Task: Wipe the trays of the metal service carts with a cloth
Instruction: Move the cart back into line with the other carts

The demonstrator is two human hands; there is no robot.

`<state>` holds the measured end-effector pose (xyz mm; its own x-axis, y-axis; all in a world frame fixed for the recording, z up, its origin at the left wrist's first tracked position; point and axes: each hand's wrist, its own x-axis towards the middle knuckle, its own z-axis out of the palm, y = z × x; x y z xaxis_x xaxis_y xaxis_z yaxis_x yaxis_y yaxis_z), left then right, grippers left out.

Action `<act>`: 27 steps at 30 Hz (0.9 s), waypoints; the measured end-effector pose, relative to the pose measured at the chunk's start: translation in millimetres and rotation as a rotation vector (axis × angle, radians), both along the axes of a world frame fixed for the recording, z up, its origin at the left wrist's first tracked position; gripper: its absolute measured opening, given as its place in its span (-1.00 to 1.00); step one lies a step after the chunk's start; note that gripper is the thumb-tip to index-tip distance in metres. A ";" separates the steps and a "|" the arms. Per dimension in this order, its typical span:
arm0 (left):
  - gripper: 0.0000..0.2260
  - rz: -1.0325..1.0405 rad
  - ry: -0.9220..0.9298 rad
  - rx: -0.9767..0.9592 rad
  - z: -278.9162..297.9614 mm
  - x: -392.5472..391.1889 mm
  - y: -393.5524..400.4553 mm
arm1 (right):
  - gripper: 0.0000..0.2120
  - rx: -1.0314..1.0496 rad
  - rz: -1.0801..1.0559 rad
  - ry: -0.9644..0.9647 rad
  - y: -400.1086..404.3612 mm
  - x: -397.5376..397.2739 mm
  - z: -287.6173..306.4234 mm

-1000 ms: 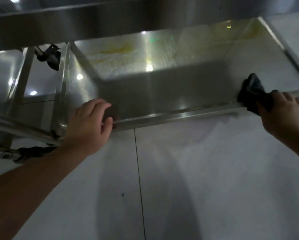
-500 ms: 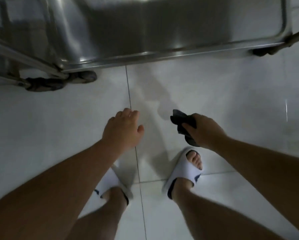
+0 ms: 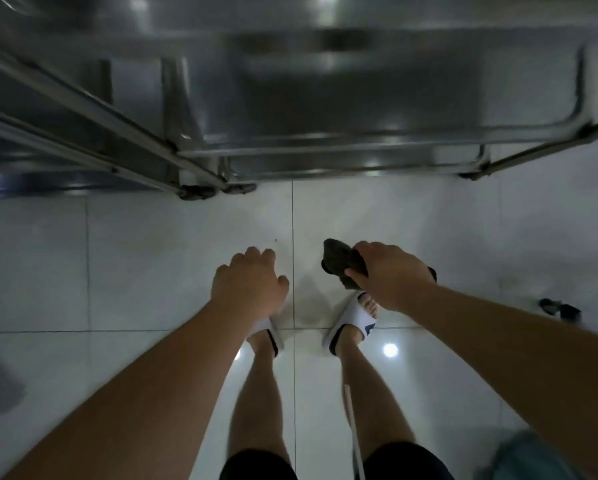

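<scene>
- Head view: the person stands on a white tiled floor (image 3: 463, 237), looking straight down, both arms stretched forward and hanging over the feet in white slides (image 3: 354, 318).
- The right hand (image 3: 391, 275) has its fingers curled round a dark cloth (image 3: 342, 263), bunched into a wad that sticks out to the left of the fist; the cloth is in the air above the floor, well apart from any metal.
- The left hand (image 3: 249, 285) holds nothing; its fingers look loosely bent, palm down, just beside the right hand with a tile seam between them.
- The metal service cart (image 3: 325, 157) stands right ahead of the toes; its trays (image 3: 394, 98) show as blurred grey surfaces stacked behind the front rail, and neither hand touches them.
- A second frame of rails (image 3: 82, 133) runs off to the left, its castors (image 3: 200, 192) on the floor beside the first cart's.
- A small dark object (image 3: 560, 308) lies on the tiles at the far right; I cannot tell what it is.
- My reading: no wiping is under way; this looks like a pause between trays.
- The next move calls for lifting the cloth back onto a tray surface, likely with the free hand steadying the rail.
</scene>
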<state>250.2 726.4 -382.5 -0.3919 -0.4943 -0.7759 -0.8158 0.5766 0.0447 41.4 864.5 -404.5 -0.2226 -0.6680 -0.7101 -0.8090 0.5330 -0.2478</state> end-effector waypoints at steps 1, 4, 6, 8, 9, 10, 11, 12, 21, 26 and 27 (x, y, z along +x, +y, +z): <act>-0.55 0.026 0.023 -0.015 29.8 -1.1 -3.9 | -0.70 -0.021 -0.014 0.034 -6.0 -4.9 26.5; -0.57 0.060 0.111 -0.069 111.6 -7.5 -12.9 | -0.75 -0.063 -0.104 0.117 -23.0 -15.0 105.0; -0.59 0.033 0.160 -0.112 157.0 -13.7 -17.3 | -0.77 -0.089 -0.148 0.143 -30.8 -16.1 149.9; -0.59 0.001 0.203 -0.148 194.6 -20.1 -23.6 | -0.78 -0.113 -0.187 0.167 -37.6 -14.8 192.3; -0.59 -0.011 0.227 -0.160 211.4 -23.0 -26.9 | -0.78 -0.128 -0.213 0.178 -38.6 -13.4 211.9; -0.59 -0.024 0.254 -0.167 226.8 -25.4 -29.6 | -0.78 -0.140 -0.242 0.190 -38.4 -11.1 230.8; -0.59 -0.036 0.285 -0.171 240.8 -27.3 -31.5 | -0.79 -0.150 -0.273 0.204 -37.2 -7.7 248.8; -0.58 -0.041 0.317 -0.177 253.7 -29.0 -33.4 | -0.78 -0.162 -0.300 0.216 -37.0 -4.2 265.4; -0.72 -0.226 0.502 -0.254 352.9 -87.2 -23.0 | -0.81 -0.309 -0.539 0.256 -5.6 -2.3 389.3; -0.66 -0.394 0.591 -0.239 392.2 -149.1 21.6 | -0.79 -0.353 -0.751 0.284 65.9 -48.4 421.8; -0.65 -0.430 0.608 -0.240 397.6 -162.2 32.8 | -0.79 -0.362 -0.795 0.294 82.0 -59.7 426.0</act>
